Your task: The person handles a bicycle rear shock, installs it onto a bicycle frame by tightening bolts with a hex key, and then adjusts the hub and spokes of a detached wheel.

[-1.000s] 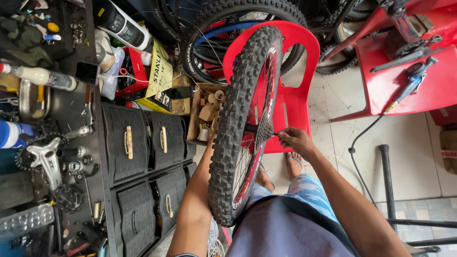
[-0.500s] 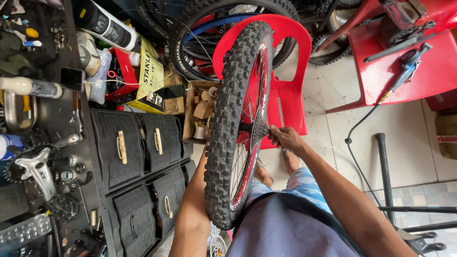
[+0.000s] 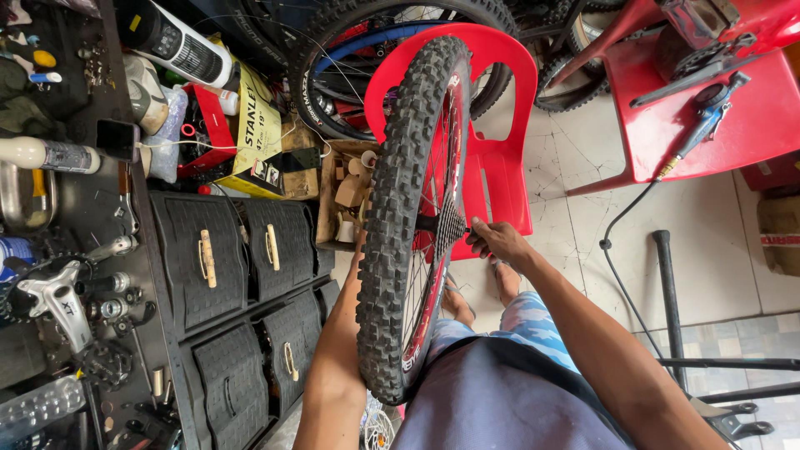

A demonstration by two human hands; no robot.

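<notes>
A bicycle wheel [image 3: 400, 208] with a knobby black tyre and a red rim stands upright in front of me, edge on to the camera. My right hand [image 3: 493, 240] grips the hub at the cassette of sprockets [image 3: 450, 227] on the wheel's right side. My left forearm [image 3: 337, 333] runs up along the left side of the tyre, and my left hand is hidden behind the wheel near the hub. My legs in blue patterned shorts and my bare feet [image 3: 483, 292] show below the wheel.
A red plastic chair [image 3: 500, 158] stands just behind the wheel, with another bicycle wheel [image 3: 333, 75] behind it. A black drawer unit [image 3: 233, 275] and a cluttered bench of parts [image 3: 58, 275] fill the left. A red table [image 3: 708, 108] with a hose tool is at right.
The view has shifted slightly and the wheel has come a little closer. My right hand stays at the hub on the wheel's right side.
</notes>
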